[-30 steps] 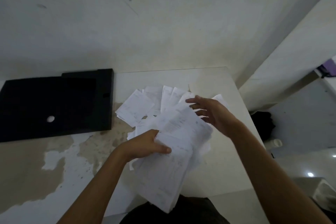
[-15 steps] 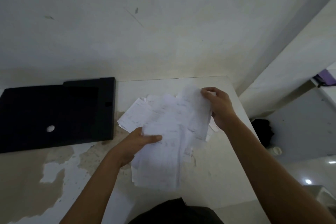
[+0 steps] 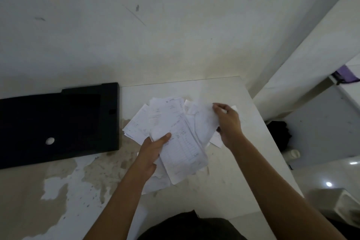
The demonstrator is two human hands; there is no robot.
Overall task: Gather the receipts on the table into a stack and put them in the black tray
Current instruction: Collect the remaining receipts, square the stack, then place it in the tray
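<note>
A loose bundle of white printed receipts (image 3: pixel 175 138) is held above the table's middle. My left hand (image 3: pixel 153 148) grips the bundle from its left edge, thumb on top. My right hand (image 3: pixel 228 122) pinches one receipt (image 3: pixel 204 122) at its upper right corner, beside the bundle. More receipts (image 3: pixel 137 124) lie fanned on the table under and left of the bundle. The black tray (image 3: pixel 109 119) sits flat at the table's left, against the wall, with a small white round spot (image 3: pixel 50 141) on it.
The white table (image 3: pixel 233 171) has peeled, stained patches (image 3: pixel 78 177) on its left front. Its right edge drops to a floor with a dark object (image 3: pixel 278 132) and a small white cup (image 3: pixel 295 153). A wall stands right behind the table.
My right hand moved slightly down and right with a receipt pinched in it. My left hand shifted right with the bundle, which now lies more lengthwise toward me.
</note>
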